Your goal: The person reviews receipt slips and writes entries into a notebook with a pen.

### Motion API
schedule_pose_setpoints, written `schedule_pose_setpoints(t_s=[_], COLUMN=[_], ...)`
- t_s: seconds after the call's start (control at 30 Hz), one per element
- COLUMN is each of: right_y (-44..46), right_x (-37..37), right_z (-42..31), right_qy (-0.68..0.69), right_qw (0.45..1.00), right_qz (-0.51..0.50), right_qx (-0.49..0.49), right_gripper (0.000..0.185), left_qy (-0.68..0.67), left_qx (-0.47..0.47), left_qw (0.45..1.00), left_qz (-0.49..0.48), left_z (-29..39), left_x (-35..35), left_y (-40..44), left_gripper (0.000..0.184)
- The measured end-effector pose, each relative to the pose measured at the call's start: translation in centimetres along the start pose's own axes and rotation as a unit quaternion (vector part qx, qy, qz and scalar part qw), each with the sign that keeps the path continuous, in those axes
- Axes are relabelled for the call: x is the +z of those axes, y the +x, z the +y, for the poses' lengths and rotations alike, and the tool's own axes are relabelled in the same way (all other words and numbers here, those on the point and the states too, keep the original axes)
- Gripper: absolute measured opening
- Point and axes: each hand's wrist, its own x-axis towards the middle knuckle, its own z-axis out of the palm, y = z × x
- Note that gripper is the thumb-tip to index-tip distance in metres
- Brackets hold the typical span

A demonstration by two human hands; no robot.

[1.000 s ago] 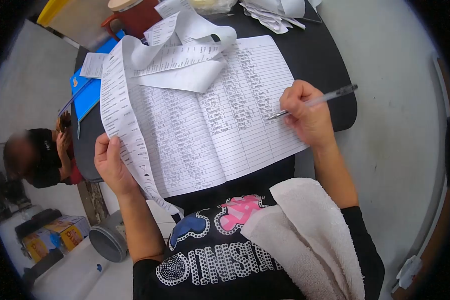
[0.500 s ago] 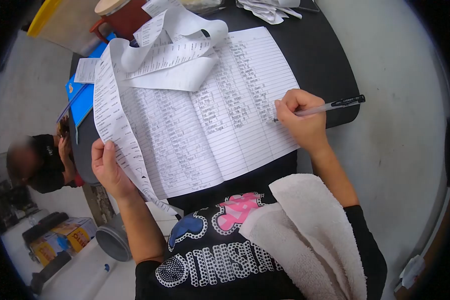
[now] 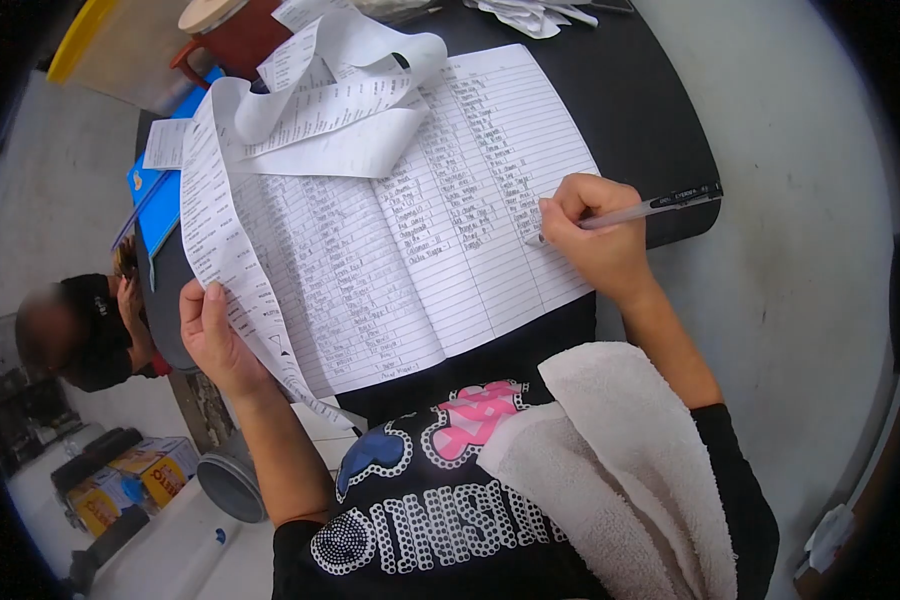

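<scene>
A lined notebook [image 3: 490, 290] lies open on the dark table, its pages filled with columns of handwriting. My right hand [image 3: 598, 235] is closed around a pen [image 3: 660, 205] with a clear barrel and black cap end. The pen's tip is at the right-hand page, near the lower end of a written column. On the left, my left hand [image 3: 220, 335] pinches the edge of a long printed receipt [image 3: 232, 250] between thumb and fingers. That paper strip runs down the notebook's left side, and its upper part curls in loops over the top of the pages.
Behind the notebook stand a red mug [image 3: 240, 40] with a lid and a yellow-rimmed container [image 3: 120, 50]. A blue folder [image 3: 160, 215] lies under the papers at left. More paper slips [image 3: 535, 15] rest at the back. Another person [image 3: 90, 330] is beyond the table's left side.
My right hand and the pen have shifted slightly left, with the tip a little further left on the page. My left hand keeps its hold on the receipt.
</scene>
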Motion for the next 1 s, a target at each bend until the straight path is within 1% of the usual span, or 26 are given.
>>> schedule_pose_setpoints(t_s=[0.13, 0.33, 0.43, 0.73, 0.83, 0.93, 1.0], right_y=[-0.03, 0.06, 0.14, 0.07, 0.03, 0.04, 0.01], right_x=[-0.08, -0.01, 0.07, 0.05, 0.03, -0.05, 0.01], right_z=[0.22, 0.16, 0.16, 0.43, 0.5, 0.46, 0.47], right_qy=[0.038, 0.002, 0.007, 0.018, 0.025, 0.007, 0.028], right_qw=[0.999, 1.0, 0.999, 0.999, 0.999, 0.999, 0.998], right_qz=[0.023, 0.009, 0.023, 0.023, 0.023, 0.028, 0.035], right_qx=[0.004, -0.014, -0.023, -0.031, -0.028, -0.043, -0.032], right_gripper=[0.025, 0.026, 0.027, 0.028, 0.028, 0.028, 0.028], left_qy=[-0.01, -0.015, -0.012, -0.013, -0.013, 0.0, 0.0], left_qx=[0.002, -0.004, -0.008, -0.001, -0.005, -0.002, 0.0], left_qw=[1.0, 1.0, 1.0, 1.0, 1.0, 1.0, 1.0], left_qz=[-0.004, -0.003, 0.008, -0.006, 0.003, -0.003, -0.001], left_z=[0.12, 0.05, 0.11, 0.05, 0.06, 0.05, 0.0], left_x=[0.37, -0.01, 0.2, 0.01, 0.17, 0.0, -0.05], left_y=[-0.17, 0.06, -0.01, -0.05, -0.08, -0.05, -0.05], left_gripper=[0.008, 0.008, 0.008, 0.009, 0.009, 0.009, 0.009])
